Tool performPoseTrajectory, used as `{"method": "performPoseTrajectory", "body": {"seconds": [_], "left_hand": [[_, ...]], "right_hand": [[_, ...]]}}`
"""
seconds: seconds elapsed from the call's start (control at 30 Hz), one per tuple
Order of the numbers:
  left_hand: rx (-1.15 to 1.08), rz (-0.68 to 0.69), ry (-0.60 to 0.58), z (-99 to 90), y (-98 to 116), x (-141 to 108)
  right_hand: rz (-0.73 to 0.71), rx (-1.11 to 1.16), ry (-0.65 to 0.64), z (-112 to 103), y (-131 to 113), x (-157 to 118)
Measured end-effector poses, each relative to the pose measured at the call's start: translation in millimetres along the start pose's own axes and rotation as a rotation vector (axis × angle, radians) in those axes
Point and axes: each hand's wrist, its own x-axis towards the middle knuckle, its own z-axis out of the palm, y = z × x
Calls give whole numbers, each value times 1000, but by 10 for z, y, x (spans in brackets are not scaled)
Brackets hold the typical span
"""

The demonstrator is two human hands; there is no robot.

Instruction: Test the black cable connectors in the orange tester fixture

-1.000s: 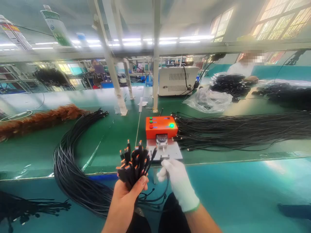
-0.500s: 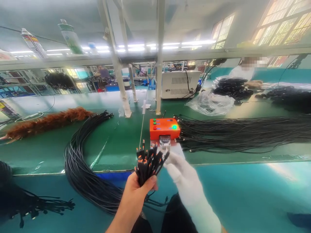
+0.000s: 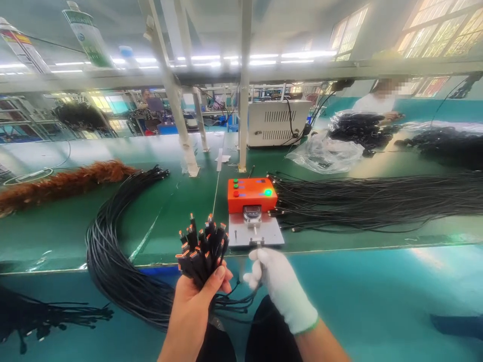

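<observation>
My bare left hand (image 3: 202, 296) is closed around a bunch of black cables (image 3: 204, 246), their orange-tipped metal plugs fanned upward. My right hand (image 3: 277, 284), in a white glove, pinches a single black cable (image 3: 258, 245) at the front edge of a metal plate (image 3: 237, 234). That cable's end points at the small fixture on the plate; whether it is plugged in I cannot tell. Behind the plate sits an orange test box (image 3: 252, 193) with green and red buttons, a glowing green light and a small dark display (image 3: 252, 212).
Long black cables (image 3: 358, 201) lie to the right of the box. A thick cable bundle (image 3: 113, 251) curves over the bench edge at left, near a brown feather duster (image 3: 68, 183). Shelf posts (image 3: 244, 100) and a white metal case (image 3: 277, 123) stand behind. A person (image 3: 377, 103) is at far right.
My right hand has come down and back from beside the bunch to the plate's front edge, now pinching one cable. My left hand and its bunch have shifted left and slightly down.
</observation>
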Motion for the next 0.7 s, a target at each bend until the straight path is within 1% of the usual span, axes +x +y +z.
{"method": "performPoseTrajectory", "body": {"seconds": [0.1, 0.3, 0.53, 0.7], "left_hand": [[-12, -8, 2, 7, -14, 6], [-6, -34, 2, -12, -47, 31], [-23, -39, -7, -12, -50, 44], [-43, -14, -18, -5, -42, 57]], "right_hand": [[19, 25, -18, 6, 19, 51], [-41, 103, -37, 4, 55, 106], [33, 93, -9, 17, 19, 143], [15, 96, -21, 33, 37, 154]]}}
